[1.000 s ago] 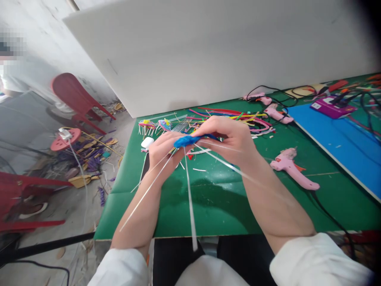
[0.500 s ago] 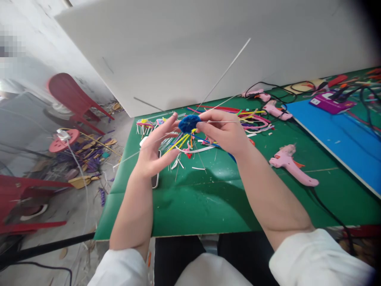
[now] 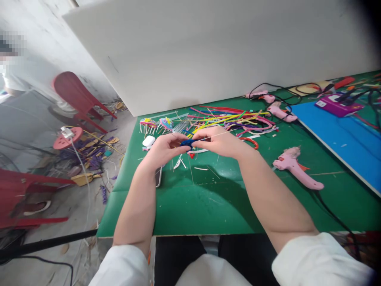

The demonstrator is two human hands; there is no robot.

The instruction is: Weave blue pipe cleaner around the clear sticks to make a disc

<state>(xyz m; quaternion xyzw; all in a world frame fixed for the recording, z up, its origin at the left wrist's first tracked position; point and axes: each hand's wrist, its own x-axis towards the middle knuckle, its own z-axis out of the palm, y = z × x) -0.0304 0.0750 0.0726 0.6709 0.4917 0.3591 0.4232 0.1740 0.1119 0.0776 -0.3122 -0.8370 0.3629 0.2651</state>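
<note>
A small fuzzy blue piece is held between both hands above the green table. My left hand pinches its left edge with thumb and fingers. On its right side, my right hand is closed on the same piece. Thin pale wires stick out near the right fingers. Beyond the hands lies a pile of coloured fuzzy stems, yellow, red, pink and purple. Two small multicoloured pieces with white fringes rest at the pile's left.
A pink glue gun lies at right, near a blue board with a purple power box. A white case and a phone are at left. A white panel stands behind; red chairs are beyond.
Both hands have come down and closer together with the blue piece. My left hand, spread before, now grips its edge. The piece is tilted flatter, and the view has shifted slightly.
</note>
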